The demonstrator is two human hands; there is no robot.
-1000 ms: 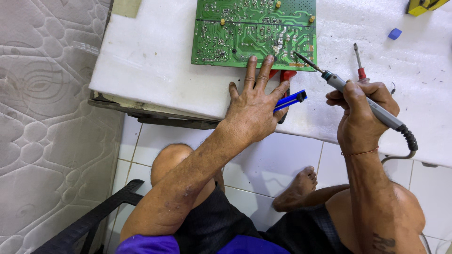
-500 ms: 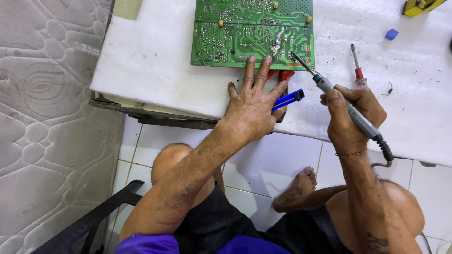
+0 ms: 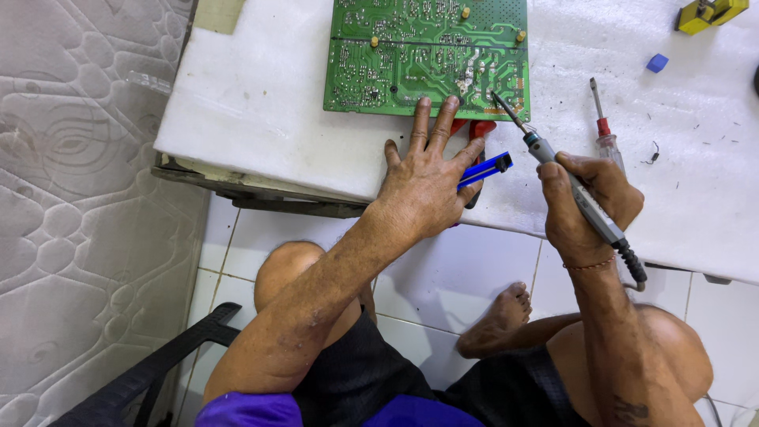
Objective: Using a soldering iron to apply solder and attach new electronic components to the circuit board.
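White-padded table (image 3: 261,119) carried the green circuit board (image 3: 427,55); left hand (image 3: 423,186) lay splayed, steadying it, while right hand (image 3: 589,209), fingers closed around the soldering iron (image 3: 565,182), needed its tip seated on a joint.

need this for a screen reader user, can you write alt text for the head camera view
A person's right hand holds a soldering iron with its tip at the edge of a green circuit board on a white padded table. The left hand lies flat beside the board over a blue-handled tool. A red-banded screwdriver lies to the right.
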